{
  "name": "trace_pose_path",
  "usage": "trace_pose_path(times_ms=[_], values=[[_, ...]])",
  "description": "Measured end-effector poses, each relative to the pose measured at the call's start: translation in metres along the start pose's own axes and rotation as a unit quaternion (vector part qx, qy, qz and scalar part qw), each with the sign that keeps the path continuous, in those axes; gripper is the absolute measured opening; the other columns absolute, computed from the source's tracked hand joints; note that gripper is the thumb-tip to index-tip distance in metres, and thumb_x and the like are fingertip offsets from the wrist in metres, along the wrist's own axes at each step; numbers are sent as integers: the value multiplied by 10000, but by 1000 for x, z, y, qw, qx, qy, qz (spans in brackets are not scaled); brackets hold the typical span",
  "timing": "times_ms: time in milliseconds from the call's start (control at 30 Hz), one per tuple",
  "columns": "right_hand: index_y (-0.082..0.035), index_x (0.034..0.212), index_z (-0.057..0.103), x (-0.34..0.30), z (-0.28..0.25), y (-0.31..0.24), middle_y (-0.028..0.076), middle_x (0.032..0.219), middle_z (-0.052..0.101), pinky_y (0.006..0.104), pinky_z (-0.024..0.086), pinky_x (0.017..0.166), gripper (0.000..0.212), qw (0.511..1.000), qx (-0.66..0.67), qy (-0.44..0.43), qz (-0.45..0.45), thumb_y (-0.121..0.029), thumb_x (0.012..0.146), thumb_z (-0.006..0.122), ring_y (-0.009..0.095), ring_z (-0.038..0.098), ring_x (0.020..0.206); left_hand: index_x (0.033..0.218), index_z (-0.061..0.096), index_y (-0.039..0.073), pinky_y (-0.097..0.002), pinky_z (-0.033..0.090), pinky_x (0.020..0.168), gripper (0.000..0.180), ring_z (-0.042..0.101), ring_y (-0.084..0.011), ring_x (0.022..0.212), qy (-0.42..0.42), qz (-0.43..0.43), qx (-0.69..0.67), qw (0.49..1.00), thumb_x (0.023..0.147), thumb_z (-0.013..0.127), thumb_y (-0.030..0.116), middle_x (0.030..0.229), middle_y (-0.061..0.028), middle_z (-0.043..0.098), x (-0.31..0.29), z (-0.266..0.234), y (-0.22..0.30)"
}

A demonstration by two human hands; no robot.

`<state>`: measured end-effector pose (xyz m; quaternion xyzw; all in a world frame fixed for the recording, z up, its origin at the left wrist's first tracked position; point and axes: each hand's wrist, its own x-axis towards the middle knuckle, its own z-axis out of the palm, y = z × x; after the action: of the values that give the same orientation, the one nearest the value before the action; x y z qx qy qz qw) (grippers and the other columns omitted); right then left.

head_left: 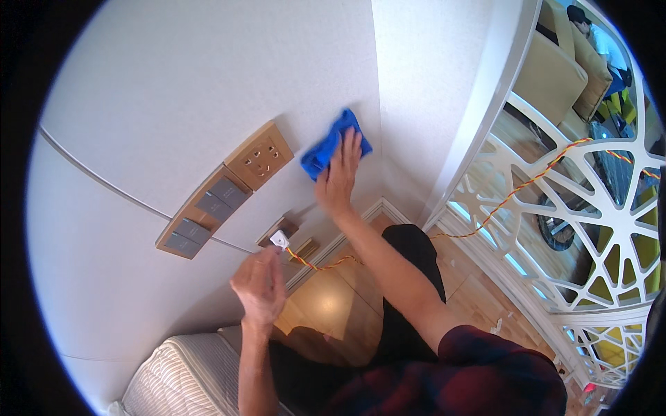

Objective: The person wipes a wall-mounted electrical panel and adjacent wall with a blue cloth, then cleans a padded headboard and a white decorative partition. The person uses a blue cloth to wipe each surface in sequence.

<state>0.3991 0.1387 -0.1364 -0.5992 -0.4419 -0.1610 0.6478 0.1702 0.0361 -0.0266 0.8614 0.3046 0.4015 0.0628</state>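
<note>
While our right hand point(338, 182) lays its fingers outstretched over the blue cloth point(327, 146) on the wall point(208, 90), hiding part of that cloth, our left hand point(259, 283) blurs just below the white plug point(279, 239), fingers curled, and we cannot tell whether they grip anything; the lower edge cuts off our left forearm point(257, 367). Right of the cloth we've got the wall corner point(379, 118) close, the socket panel point(260, 156) sits near on the left, and more wall stretches above with room for moving.

Pale wall point(173, 90), cloth point(331, 149) pressed to it
Left of the right hand point(340, 170), a panel point(224, 193); lower left, a plate point(288, 225); below, wood floor point(326, 301), scraps point(497, 326) lower right.
</note>
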Motion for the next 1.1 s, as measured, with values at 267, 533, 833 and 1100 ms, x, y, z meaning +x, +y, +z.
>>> trace_pose_path(times_ms=[267,533,833,1100], values=[[91,1578,165,-80,28,115,279,1656,176,463,137,1264,643,949,5,121,290,-117,1010,383,431,192,1526,968,695,-2,-370,568,681,135,720,-322,736,-115,-62,-47,990,844,683,-54,872,-166,731,-79,51,-40],[83,1507,349,-115,37,157,340,1526,385,477,298,1182,601,905,11,174,387,-342,1083,328,464,397,1392,1083,693,-49,-339,586,739,192,755,-244,800,-133,-307,-123,934,902,656,6,916,-149,765,-178,81,-105],[-36,1520,388,-170,44,209,193,1529,452,451,380,1142,640,718,209,163,643,-476,1061,320,367,498,1329,1140,688,-14,-402,562,756,259,736,-287,817,-124,-375,-55,917,885,657,16,925,-136,754,-187,73,-113],[-67,1446,499,-183,75,61,83,1470,550,402,417,1110,537,542,366,124,747,-410,1059,355,279,554,1276,1184,680,26,-434,557,783,307,729,-325,870,-181,-301,-15,936,877,667,30,940,-150,746,-192,68,-126]])
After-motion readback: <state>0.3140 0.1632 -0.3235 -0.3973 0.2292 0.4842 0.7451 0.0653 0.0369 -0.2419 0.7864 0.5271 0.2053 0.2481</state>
